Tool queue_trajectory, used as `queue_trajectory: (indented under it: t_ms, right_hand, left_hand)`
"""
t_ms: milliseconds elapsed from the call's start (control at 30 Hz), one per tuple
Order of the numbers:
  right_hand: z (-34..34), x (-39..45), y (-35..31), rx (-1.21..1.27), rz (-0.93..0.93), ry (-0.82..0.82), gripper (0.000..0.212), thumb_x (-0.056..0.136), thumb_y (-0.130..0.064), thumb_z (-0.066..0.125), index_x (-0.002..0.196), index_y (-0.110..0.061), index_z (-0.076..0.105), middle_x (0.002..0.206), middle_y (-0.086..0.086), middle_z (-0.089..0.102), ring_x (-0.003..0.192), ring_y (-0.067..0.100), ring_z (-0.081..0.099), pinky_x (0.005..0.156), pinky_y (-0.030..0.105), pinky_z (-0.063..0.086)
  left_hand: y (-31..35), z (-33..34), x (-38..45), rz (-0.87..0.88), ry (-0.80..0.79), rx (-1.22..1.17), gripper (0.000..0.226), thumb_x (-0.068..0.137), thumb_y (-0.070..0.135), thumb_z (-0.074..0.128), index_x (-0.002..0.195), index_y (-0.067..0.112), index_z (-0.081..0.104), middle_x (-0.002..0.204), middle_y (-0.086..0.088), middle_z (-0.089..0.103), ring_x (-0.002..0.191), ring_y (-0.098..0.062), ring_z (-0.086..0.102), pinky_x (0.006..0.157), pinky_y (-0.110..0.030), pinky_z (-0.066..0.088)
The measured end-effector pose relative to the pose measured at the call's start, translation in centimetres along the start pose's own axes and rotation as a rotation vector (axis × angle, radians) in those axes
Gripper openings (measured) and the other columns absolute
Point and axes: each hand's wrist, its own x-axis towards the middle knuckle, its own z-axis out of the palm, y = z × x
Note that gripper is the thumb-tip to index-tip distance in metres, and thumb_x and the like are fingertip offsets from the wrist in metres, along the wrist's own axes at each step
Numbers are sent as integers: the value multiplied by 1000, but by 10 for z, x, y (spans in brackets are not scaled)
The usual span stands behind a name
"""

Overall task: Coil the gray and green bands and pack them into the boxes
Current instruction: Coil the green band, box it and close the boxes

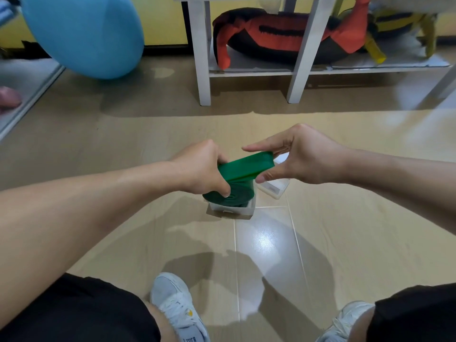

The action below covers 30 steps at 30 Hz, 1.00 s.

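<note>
The head view is taken from above by a person crouched on a tiled floor (271, 243). Nearest to the camera, two white shoes (177, 309) and black shorts (74, 314) are seen at the bottom edge.

Farther on, near the middle of the floor, the green band (237, 174) is held between both hands. Its coiled part is gripped by the left hand (204, 169), with the thumb pressed on the coil from the near side. The coil is held just over a clear box (233, 211), and perhaps it is partly inside already; whether it touches the bottom cannot be told. The free end of the band is pinched by the right hand (298, 156) between thumb and fingers and is drawn up and to the right.

A second clear container (274, 186), either a box or a lid, is seen just behind the right hand, partly hidden. What is inside cannot be told, and the gray band is not seen anywhere.

It is judged that the green band is mostly coiled, with the last stretch still to be wound and the coil to be seated in the box. The state of the gray band cannot be judged.

Farthest, a white shelf (204, 70) with an orange and black bag (271, 33) and a blue ball (86, 33) are seen.
</note>
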Motion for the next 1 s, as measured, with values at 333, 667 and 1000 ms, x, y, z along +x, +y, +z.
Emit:
queue_trajectory:
  t_ms: [333, 667, 1000]
  right_hand:
    - [5, -10, 13, 80, 26, 23, 56, 73, -30, 87, 126, -35, 69, 104, -33, 68, 101, -13, 66, 87, 8, 53]
    - [12, -14, 26, 359, 42, 59, 51, 75, -20, 85, 122, -32, 69, 104, -19, 77, 99, 1, 72, 85, 15, 55]
    - [5, -12, 30, 550, 89, -35, 46, 72, -17, 82, 117, -21, 74, 104, 10, 78, 103, 23, 74, 90, 34, 60]
  left_hand:
    - [1, -8, -8, -17, -3, -274, 37, 68, 14, 92, 103, 20, 82, 89, 2, 79, 85, -20, 75, 73, -39, 66]
    - [5, -7, -18, -46, -164, -576, 30, 74, 3, 86, 102, 13, 82, 93, -7, 81, 84, -19, 76, 71, -35, 61]
    - [9, -3, -18, -80, -218, -628, 29, 75, 4, 85, 102, 12, 82, 98, -10, 80, 98, -27, 76, 89, -48, 61]
